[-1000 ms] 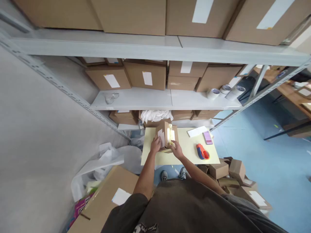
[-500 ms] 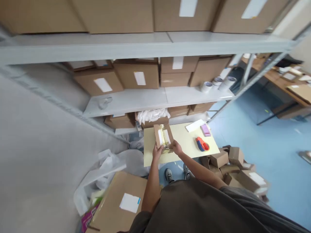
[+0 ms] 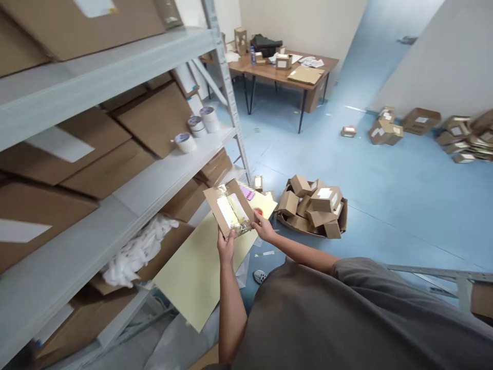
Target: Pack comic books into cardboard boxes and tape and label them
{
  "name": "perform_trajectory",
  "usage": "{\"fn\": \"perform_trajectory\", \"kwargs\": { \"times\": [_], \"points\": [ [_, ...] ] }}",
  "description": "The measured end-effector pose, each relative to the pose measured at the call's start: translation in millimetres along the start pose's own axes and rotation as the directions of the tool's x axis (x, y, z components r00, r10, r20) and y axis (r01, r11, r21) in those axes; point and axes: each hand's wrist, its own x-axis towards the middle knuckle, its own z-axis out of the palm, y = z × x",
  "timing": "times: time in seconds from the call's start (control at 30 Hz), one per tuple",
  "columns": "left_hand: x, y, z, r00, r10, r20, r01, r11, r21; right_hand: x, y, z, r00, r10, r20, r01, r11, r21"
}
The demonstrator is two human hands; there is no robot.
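Observation:
A flat cardboard box [image 3: 214,201] with white labels and shiny clear tape is held up over the pale yellow board [image 3: 192,272]. My left hand [image 3: 226,245] grips its near left corner, thumb on top. At the near right corner my right hand [image 3: 264,226] is closed on the same box. Just beyond the box, partly covered by it, lie a purple pack [image 3: 247,192] and a red tool [image 3: 258,211] whose kind is mostly hidden.
Grey metal shelving [image 3: 115,92] with cartons and tape rolls [image 3: 185,142] stands on the left. A large open carton [image 3: 311,234] of small boxes sits on the floor to the right. Farther off are a wooden table [image 3: 265,66] and more floor boxes [image 3: 385,132].
My view has swung to the right, towards the open floor and the far table. The box has come up off the yellow board, still in both hands.

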Motion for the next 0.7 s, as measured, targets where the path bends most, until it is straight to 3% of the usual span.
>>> {"fn": "perform_trajectory", "kwargs": {
  "times": [0.1, 0.23, 0.37, 0.53, 0.63, 0.7],
  "points": [
    [14, 22, 85.7, 0.993, -0.002, 0.114, 0.006, 0.999, -0.038, 8, 10, -83, 0.992, -0.021, -0.128, 0.020, 1.000, -0.005],
    [15, 31, 194.0, 0.957, -0.031, 0.290, 0.045, 0.998, -0.043, 5, 31, -191, 0.967, 0.005, -0.255, -0.014, 0.999, -0.036],
    [9, 30, 281.7, 0.907, -0.059, 0.417, 0.080, 0.996, -0.033, -13, 59, -270, 0.935, 0.077, -0.346, -0.089, 0.996, -0.020],
    [17, 38, 362.8, 0.861, -0.110, 0.496, 0.107, 0.994, 0.034, -16, 89, -326, 0.906, 0.144, -0.398, -0.133, 0.990, 0.055],
    [38, 51, 395.9, 0.904, -0.086, 0.419, 0.037, 0.992, 0.123, -2, 101, -360, 0.879, 0.256, -0.402, -0.260, 0.965, 0.044],
    [54, 60, 407.3, 0.942, -0.028, 0.334, -0.029, 0.986, 0.165, 9, 105, -386, 0.815, 0.349, -0.463, -0.382, 0.924, 0.023]
  ]
}}
